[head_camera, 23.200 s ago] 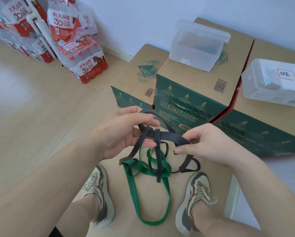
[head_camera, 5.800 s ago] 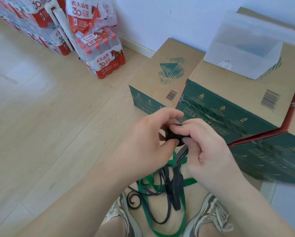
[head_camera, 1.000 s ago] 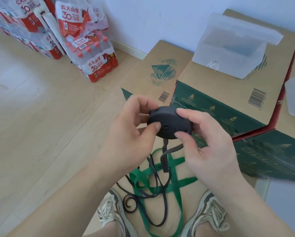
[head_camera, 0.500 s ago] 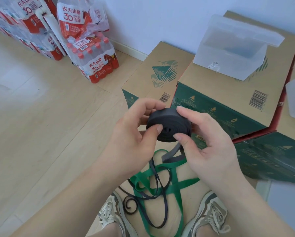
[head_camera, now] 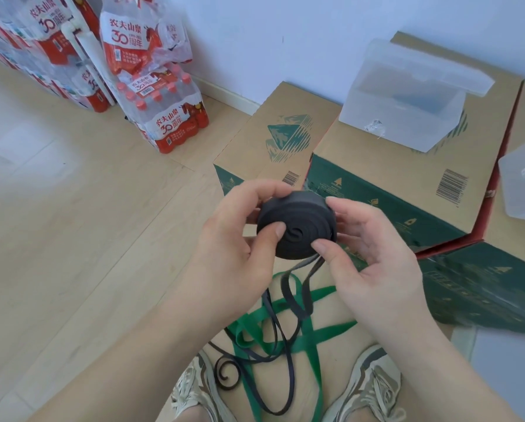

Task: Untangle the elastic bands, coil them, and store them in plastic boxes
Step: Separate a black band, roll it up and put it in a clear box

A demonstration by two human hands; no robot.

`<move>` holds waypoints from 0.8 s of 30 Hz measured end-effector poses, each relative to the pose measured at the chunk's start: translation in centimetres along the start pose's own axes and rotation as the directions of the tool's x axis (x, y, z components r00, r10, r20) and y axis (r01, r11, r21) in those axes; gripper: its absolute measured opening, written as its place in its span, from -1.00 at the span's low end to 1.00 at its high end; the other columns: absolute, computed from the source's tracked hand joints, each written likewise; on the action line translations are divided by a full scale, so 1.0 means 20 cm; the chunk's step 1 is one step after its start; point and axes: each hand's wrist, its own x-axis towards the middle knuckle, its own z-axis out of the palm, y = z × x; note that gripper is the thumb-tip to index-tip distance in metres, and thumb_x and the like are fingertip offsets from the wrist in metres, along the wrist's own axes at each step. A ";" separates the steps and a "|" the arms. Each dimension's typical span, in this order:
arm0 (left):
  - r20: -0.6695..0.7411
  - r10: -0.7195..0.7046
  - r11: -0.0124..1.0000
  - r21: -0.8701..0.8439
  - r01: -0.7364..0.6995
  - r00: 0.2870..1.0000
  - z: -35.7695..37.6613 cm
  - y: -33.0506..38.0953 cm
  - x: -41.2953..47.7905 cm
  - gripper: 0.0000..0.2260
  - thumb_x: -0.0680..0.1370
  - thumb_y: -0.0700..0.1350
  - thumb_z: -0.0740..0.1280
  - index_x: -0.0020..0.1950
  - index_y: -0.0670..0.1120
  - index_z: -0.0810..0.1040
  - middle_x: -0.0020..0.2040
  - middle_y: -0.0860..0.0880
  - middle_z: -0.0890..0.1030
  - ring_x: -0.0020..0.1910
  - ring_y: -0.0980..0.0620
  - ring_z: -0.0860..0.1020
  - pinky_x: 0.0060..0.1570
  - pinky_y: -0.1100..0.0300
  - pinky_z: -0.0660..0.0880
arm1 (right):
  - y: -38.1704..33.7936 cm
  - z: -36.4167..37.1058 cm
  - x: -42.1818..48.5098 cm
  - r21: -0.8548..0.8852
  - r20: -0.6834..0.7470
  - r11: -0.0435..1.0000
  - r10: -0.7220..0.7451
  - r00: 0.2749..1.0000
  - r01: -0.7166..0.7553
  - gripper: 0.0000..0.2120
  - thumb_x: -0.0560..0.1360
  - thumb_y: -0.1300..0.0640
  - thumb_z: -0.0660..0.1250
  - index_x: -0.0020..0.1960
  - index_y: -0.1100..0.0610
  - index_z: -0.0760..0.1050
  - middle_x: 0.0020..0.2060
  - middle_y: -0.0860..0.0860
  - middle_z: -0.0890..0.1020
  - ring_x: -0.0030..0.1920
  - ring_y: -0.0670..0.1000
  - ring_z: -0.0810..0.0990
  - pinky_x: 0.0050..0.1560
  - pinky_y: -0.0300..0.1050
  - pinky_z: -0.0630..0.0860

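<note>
The coiling step is in hand. The left hand [head_camera: 233, 248] and right hand [head_camera: 373, 263] hold a thick black coil [head_camera: 296, 226] of elastic band between them at the centre of the view. The left thumb presses on the coil's spiral face at about 9 o'clock and the right thumb at about 5 o'clock, while the other fingers [head_camera: 264, 190] curl around the rim, pinching the roll so it cannot spring loose. A loose black tail [head_camera: 288, 287] hangs from the coil's 6 o'clock edge down to the floor, where it lies looped over the green band [head_camera: 313, 333] between the person's shoes [head_camera: 370, 382].

The next move probably calls for winding in the remaining tail while keeping the roll clamped. An open clear plastic box [head_camera: 407, 108] waits on a cardboard carton [head_camera: 361, 166] at about 1 o'clock.
</note>
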 end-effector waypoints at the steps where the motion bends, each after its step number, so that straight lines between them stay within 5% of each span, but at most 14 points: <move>1: -0.002 -0.026 0.998 -0.062 0.026 1.000 0.01 0.00 0.00 -0.60 0.60 -0.40 0.32 0.23 0.08 0.53 0.08 0.13 0.61 0.14 0.02 0.60 -0.09 0.24 0.64 | 0.00 0.00 0.00 0.017 0.003 1.000 -0.004 1.000 0.004 -0.52 0.53 0.35 0.48 0.33 -0.06 0.54 0.16 -0.16 0.66 0.22 -0.02 0.66 0.23 -0.23 0.58; 4: 0.009 -0.059 0.997 -0.049 0.060 0.998 0.02 -0.01 0.00 -0.62 0.59 -0.37 0.34 0.19 0.10 0.51 0.05 0.20 0.60 0.15 0.06 0.60 -0.04 0.21 0.64 | 0.02 0.01 -0.01 0.029 -0.013 0.999 -0.038 0.999 0.039 -0.54 0.54 0.42 0.42 0.31 -0.01 0.56 0.13 -0.08 0.67 0.19 0.03 0.66 0.21 -0.20 0.59; 7: 0.024 0.035 0.970 0.241 -0.040 0.999 0.02 -0.02 -0.01 -0.66 0.54 -0.20 0.42 0.24 0.12 0.49 0.12 0.23 0.59 0.20 0.21 0.56 0.15 0.15 0.60 | 0.05 0.00 0.00 -0.055 0.024 0.992 -0.114 0.993 0.115 -0.57 0.51 0.50 0.42 0.24 0.10 0.65 0.02 -0.01 0.63 0.09 0.03 0.64 0.12 -0.19 0.58; 10: 0.075 0.137 0.925 0.347 -0.154 0.988 0.03 -0.01 -0.02 -0.58 0.52 -0.15 0.42 0.37 0.08 0.50 0.22 0.21 0.60 0.20 0.22 0.57 0.18 0.16 0.56 | 0.03 -0.01 -0.01 -0.104 0.040 0.984 -0.141 0.989 0.145 -0.55 0.49 0.52 0.44 0.22 0.08 0.69 -0.02 -0.04 0.62 0.04 -0.01 0.63 0.06 -0.28 0.55; 14: 0.082 0.092 0.960 0.257 -0.110 0.992 0.02 -0.03 0.00 -0.61 0.54 -0.29 0.42 0.30 0.05 0.60 0.13 0.16 0.62 0.15 0.15 0.59 0.03 0.11 0.62 | 0.02 -0.01 0.00 -0.056 0.016 0.988 -0.142 0.990 0.143 -0.52 0.46 0.53 0.46 0.22 0.07 0.68 0.04 -0.04 0.68 0.10 -0.06 0.67 0.13 -0.37 0.52; 19: 0.006 -0.122 0.992 0.043 0.122 0.993 0.02 0.00 0.01 -0.63 0.51 -0.32 0.48 0.14 0.14 0.66 0.01 0.21 0.66 0.09 0.15 0.59 -0.10 0.33 0.61 | 0.01 -0.03 0.01 0.010 -0.008 0.993 -0.120 0.993 0.120 -0.51 0.51 0.55 0.37 0.19 0.02 0.67 0.11 -0.03 0.68 0.21 0.03 0.65 0.23 -0.23 0.54; 24: 0.068 -0.221 0.975 0.034 0.220 0.973 0.02 -0.01 0.01 -0.58 0.50 -0.23 0.52 0.19 0.24 0.61 -0.04 0.17 0.66 0.05 0.14 0.62 -0.04 0.02 0.66 | 0.02 -0.04 0.01 -0.037 -0.009 0.995 -0.097 0.995 0.097 -0.51 0.50 0.56 0.35 0.12 0.01 0.67 0.04 -0.13 0.66 0.17 0.05 0.65 0.17 -0.18 0.59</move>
